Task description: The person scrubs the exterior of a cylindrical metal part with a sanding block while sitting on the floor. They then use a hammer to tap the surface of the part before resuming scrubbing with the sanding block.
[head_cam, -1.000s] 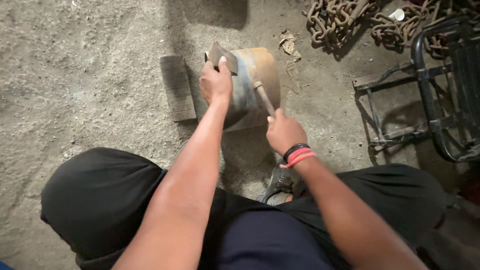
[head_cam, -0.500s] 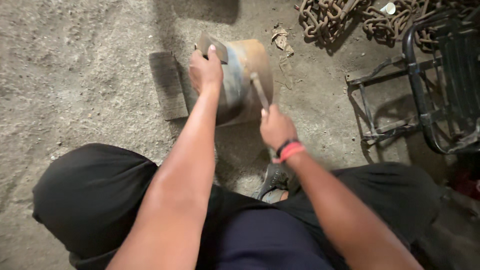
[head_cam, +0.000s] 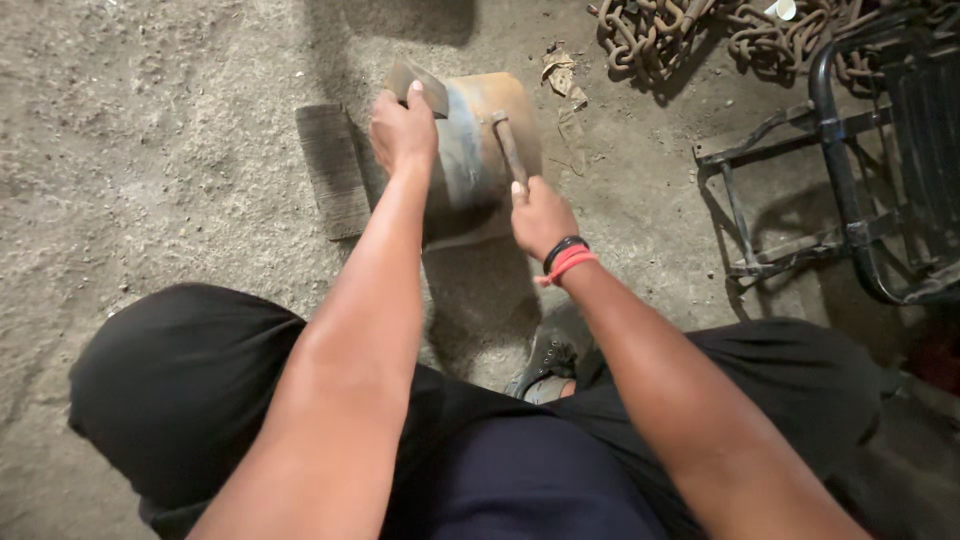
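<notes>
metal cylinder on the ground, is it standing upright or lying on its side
Lying on its side. The metal cylinder shows its curved wall facing up, the left hand steadying it and the right hand beside it.

metal cylinder (head_cam: 480,140): rust-orange, grey-blue band | ribbed block (head_cam: 333,170): dark grey | wristbands (head_cam: 566,257): black, red | chains (head_cam: 650,35): rusty brown | trousers (head_cam: 180,390): black

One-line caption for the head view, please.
Seated person's left hand steadies a flat metal piece on a rusty cylinder; right hand grips a tool handle.

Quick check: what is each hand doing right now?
Left hand: closed on a flat metal piece atop the cylinder.
Right hand: closed on a hammer.
</notes>
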